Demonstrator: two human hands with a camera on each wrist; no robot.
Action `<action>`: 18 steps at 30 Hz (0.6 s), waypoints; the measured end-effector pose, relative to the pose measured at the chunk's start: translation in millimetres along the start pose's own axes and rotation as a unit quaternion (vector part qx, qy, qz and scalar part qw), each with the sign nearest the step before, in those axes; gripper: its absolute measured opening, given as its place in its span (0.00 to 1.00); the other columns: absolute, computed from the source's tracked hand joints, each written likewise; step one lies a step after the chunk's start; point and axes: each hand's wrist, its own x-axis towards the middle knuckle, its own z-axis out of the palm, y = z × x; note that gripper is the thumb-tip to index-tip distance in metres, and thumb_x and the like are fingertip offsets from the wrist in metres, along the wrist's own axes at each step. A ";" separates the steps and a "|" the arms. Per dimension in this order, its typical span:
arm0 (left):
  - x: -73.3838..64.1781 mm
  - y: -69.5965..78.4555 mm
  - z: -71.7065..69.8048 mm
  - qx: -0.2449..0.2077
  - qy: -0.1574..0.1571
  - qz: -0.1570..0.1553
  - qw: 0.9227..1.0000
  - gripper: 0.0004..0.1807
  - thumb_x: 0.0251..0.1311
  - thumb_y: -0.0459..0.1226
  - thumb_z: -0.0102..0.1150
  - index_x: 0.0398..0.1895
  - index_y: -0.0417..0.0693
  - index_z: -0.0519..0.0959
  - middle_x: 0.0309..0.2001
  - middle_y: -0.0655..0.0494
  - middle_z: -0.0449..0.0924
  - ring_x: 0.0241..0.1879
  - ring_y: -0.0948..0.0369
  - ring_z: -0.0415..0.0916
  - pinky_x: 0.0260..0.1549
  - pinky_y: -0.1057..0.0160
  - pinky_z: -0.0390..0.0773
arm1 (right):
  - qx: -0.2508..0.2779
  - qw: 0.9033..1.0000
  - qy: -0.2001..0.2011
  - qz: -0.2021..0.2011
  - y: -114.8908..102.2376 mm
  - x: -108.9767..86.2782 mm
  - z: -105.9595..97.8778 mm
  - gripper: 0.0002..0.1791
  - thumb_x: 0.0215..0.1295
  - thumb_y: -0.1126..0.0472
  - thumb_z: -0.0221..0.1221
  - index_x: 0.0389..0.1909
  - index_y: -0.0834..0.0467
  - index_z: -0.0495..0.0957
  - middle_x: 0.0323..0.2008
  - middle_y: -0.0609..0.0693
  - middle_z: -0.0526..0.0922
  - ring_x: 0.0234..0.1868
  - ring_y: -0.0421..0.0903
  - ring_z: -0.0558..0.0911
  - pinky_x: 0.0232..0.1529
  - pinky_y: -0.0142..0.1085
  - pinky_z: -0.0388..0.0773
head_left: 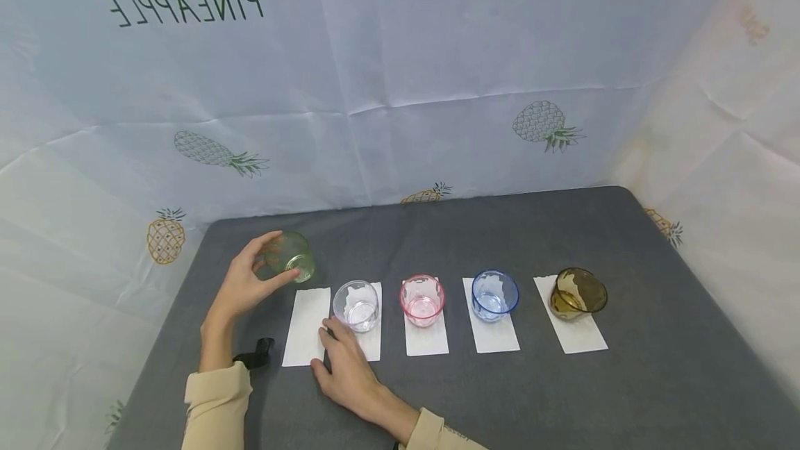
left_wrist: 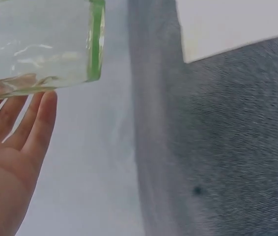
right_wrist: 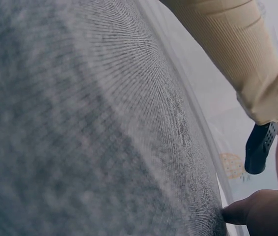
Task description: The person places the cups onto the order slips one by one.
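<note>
A pale green glass cup (head_left: 289, 255) is held by my left hand (head_left: 246, 282), its thumb and fingers spread around the sides. In the left wrist view the green glass (left_wrist: 41, 54) fills the upper left, with several fingers (left_wrist: 38, 120) beneath it. My right hand (head_left: 350, 375) rests low over the leftmost white paper (head_left: 306, 328) and the gap beside it, fingertips just in front of a clear glass cup (head_left: 356, 306). The right wrist view catches only its thumb (right_wrist: 237, 211) at the lower right, down against the grey cloth.
Farther right, a pink cup (head_left: 422, 301), a blue cup (head_left: 494, 296) and an amber cup (head_left: 578, 294) each stand on a white paper strip. Grey cloth (head_left: 400, 408) covers the table. Pineapple-print fabric (head_left: 400, 40) hangs behind and at both sides.
</note>
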 end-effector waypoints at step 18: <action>-24.8 22.7 -10.5 0.005 -0.107 0.026 0.994 0.41 0.56 0.40 0.77 0.72 0.47 0.68 0.67 0.44 0.73 0.59 0.50 0.77 0.59 0.36 0.76 | -0.012 1.000 0.000 0.001 0.8 1.3 0.9 0.24 0.64 0.61 0.66 0.59 0.69 0.80 0.64 0.59 0.77 0.71 0.58 0.74 0.70 0.46 0.74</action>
